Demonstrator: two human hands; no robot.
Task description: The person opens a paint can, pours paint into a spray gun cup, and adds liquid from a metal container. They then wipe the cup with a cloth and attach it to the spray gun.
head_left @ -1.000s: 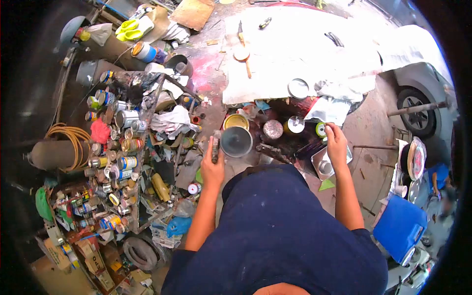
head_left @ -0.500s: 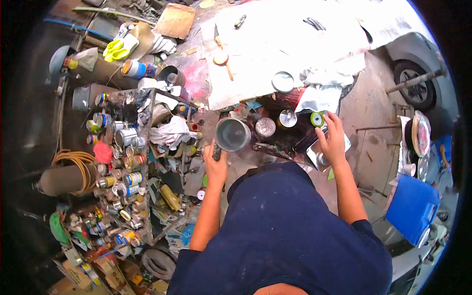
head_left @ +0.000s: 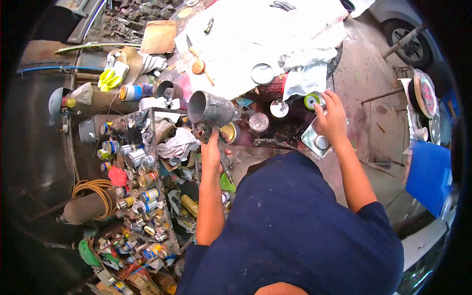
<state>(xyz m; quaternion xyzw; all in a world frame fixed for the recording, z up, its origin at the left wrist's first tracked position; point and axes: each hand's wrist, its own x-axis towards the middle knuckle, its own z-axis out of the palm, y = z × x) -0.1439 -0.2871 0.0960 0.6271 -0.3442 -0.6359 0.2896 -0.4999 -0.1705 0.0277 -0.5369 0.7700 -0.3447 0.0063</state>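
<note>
My left hand [head_left: 212, 155] is closed around a paint spray gun [head_left: 212, 133]. Its grey metal cup [head_left: 216, 110] is tipped over, the open mouth facing left. Just under the cup, partly hidden by the gun, stands an open tin with yellowish contents [head_left: 228, 132]. My right hand [head_left: 332, 118] grips the side of a small green can [head_left: 311, 101] with a pale round top, thumb and fingers at its right edge. A rectangular metal tin [head_left: 314, 138] sits below that hand. Left of the green can are a can with a white top [head_left: 279, 108] and a paint-spattered can [head_left: 258, 122].
A rack of paint tins [head_left: 136, 158] fills the left side, with a gas cylinder and coiled orange hose [head_left: 93, 187] beside it. White sheeting [head_left: 246, 44] covers the bench top ahead. At right are a blue plastic case [head_left: 428, 177] and a car wheel [head_left: 408, 42].
My left hand has tilted the spray gun, so its cup now lies sideways, mouth to the left. My right hand has moved slightly forward with the green can. The camera view has shifted.
</note>
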